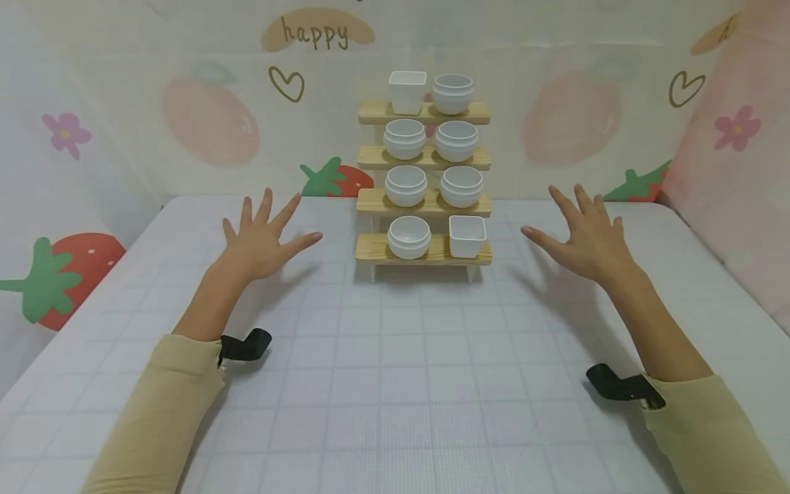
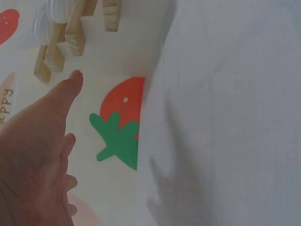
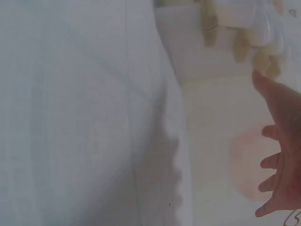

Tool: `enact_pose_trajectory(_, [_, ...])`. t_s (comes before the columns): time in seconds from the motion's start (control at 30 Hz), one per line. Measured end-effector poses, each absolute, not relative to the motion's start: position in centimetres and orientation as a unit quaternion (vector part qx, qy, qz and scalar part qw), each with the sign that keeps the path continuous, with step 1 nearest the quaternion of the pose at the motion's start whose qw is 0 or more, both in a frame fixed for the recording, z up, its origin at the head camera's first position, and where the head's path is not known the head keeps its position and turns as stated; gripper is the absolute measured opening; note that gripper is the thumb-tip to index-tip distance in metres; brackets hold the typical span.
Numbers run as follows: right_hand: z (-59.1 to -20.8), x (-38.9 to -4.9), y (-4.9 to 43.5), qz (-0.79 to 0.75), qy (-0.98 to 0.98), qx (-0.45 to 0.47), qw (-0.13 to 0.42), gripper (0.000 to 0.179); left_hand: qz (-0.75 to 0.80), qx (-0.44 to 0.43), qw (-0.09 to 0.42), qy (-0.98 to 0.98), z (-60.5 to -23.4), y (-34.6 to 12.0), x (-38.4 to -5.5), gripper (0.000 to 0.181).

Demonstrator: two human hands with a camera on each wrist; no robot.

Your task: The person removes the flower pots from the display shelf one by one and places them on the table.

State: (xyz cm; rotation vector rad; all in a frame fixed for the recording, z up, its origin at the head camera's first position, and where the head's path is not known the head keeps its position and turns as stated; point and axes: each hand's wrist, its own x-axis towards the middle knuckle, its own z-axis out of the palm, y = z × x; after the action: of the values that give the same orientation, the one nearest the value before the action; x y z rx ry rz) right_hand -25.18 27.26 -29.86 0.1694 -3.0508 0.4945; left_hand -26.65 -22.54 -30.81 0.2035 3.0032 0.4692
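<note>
While the left hand [image 1: 254, 245] and right hand [image 1: 589, 241] are spread wide, eight open-topped white pots [image 1: 406, 189] line a wooden rack [image 1: 439, 247] before a backdrop [image 1: 317, 31] reading "happy".

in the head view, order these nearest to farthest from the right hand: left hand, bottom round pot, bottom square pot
1. Square pot: right side of the bottom shelf.
2. Round pot: left side of that shelf.
3. Left hand: left of the shelf.
</note>
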Motion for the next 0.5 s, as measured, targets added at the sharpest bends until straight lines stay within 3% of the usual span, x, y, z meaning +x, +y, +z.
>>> enact_pose_trajectory(0.5, [-28.2, -26.0, 26.3, 0.178, -0.98, 0.073, 0.043, 0.096, 0.19, 0.081, 0.058, 0.977, -30.8, -22.0, -26.7, 0.094])
